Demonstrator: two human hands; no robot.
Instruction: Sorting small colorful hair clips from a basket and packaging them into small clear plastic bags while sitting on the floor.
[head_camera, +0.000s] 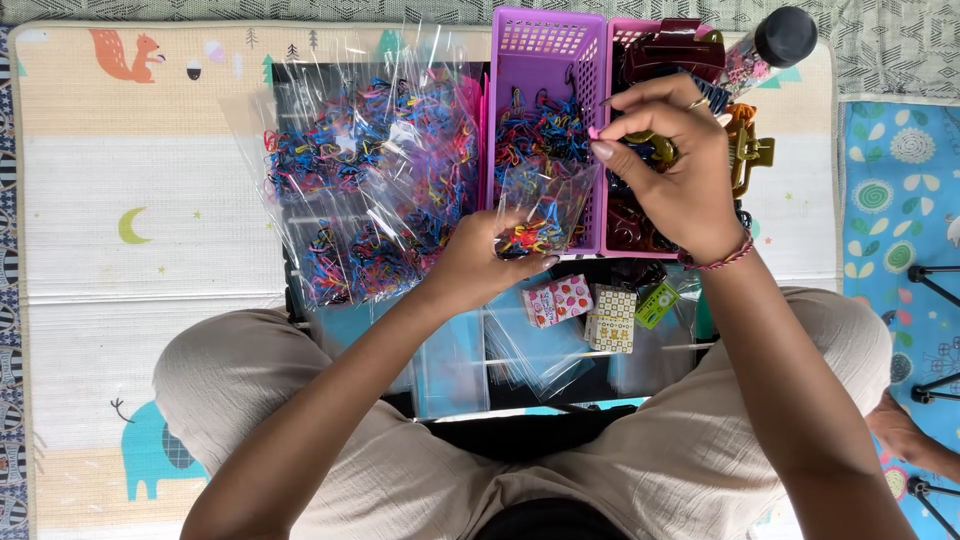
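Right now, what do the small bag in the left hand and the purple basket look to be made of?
Bag: thin clear plastic film, glossy; it crinkles, glares, and the coloured bands show through. Purple basket: rigid moulded plastic, slightly shiny, with a regular grid of slots in its wall.

tripod legs (930, 280) — cut off right | pink basket (628, 35) — mostly hidden

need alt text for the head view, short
Seen from above, a seated person's left hand holds a small clear bag of coloured elastic bands while the right hand pinches a pink band over a purple basket. Filled clear bags lie to the left on a play mat.
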